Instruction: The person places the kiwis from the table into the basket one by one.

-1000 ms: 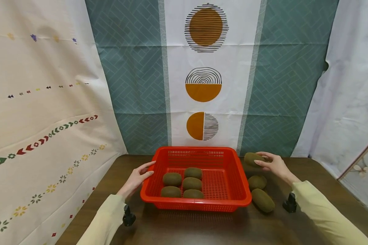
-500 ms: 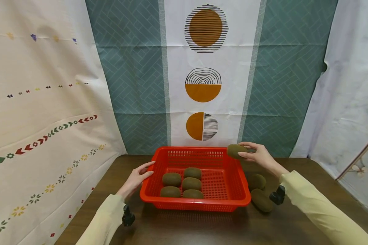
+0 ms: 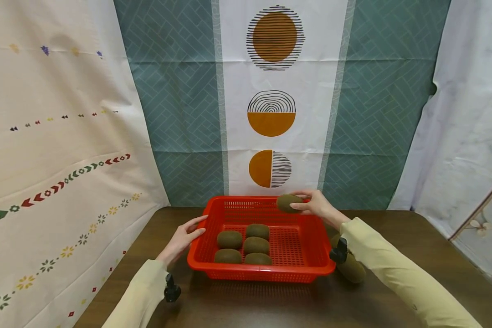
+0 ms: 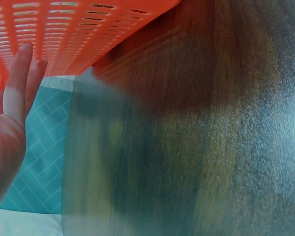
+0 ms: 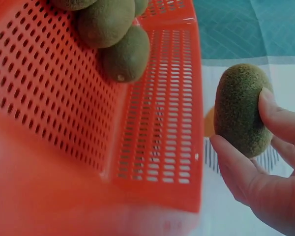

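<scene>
Between its thumb and fingers, my right hand (image 3: 317,206) pinches a brown, fuzzy kiwi (image 3: 287,203) above the back right part of a red plastic basket (image 3: 262,268). The right wrist view shows this kiwi (image 5: 240,110) held in the fingertips at the level of the basket's rim. My left hand (image 3: 182,239) rests against the basket's left side; in the left wrist view its straight fingers (image 4: 18,91) lie along the slotted outer wall. Several kiwis (image 3: 257,246) sit in two columns in the left and middle of the basket.
Right of the basket, more kiwis (image 3: 352,270) lie on the dark wooden table (image 3: 246,303), partly hidden by my right sleeve and the black wrist camera (image 3: 339,251). A patterned cloth (image 3: 192,136) hangs behind the table, with a pale cloth (image 3: 65,182) along the left.
My right hand has lifted the kiwi from the table right of the basket and carried it left over the rim. My left hand has stayed at the basket's side.
</scene>
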Demonstrator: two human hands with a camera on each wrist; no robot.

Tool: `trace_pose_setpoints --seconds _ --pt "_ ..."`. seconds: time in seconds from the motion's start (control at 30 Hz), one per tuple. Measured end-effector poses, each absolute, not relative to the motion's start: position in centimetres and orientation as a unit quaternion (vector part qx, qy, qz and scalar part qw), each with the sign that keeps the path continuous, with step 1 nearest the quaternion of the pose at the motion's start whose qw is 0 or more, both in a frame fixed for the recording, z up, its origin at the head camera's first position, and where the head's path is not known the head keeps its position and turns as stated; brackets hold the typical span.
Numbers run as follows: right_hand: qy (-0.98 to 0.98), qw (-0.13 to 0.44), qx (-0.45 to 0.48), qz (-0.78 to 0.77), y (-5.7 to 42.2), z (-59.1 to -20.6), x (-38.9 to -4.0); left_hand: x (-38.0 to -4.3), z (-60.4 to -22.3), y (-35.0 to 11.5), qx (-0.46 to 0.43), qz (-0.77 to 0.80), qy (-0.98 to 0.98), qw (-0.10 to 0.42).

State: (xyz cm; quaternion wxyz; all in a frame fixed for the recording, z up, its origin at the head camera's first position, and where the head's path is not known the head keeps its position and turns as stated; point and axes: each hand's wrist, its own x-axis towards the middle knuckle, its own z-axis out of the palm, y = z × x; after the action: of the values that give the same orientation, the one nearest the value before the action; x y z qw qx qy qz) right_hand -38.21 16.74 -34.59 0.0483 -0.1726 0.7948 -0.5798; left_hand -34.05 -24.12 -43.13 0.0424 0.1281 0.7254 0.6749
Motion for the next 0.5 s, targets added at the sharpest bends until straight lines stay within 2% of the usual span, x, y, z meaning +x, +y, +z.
trace_pose_setpoints --seconds 0.5 --pt "0.800 0.111 -0.098 -0.581 13.5 -37.1 -39.7 -34.0 -43.0 -24.0 0.121 0.676 0.726 0.044"
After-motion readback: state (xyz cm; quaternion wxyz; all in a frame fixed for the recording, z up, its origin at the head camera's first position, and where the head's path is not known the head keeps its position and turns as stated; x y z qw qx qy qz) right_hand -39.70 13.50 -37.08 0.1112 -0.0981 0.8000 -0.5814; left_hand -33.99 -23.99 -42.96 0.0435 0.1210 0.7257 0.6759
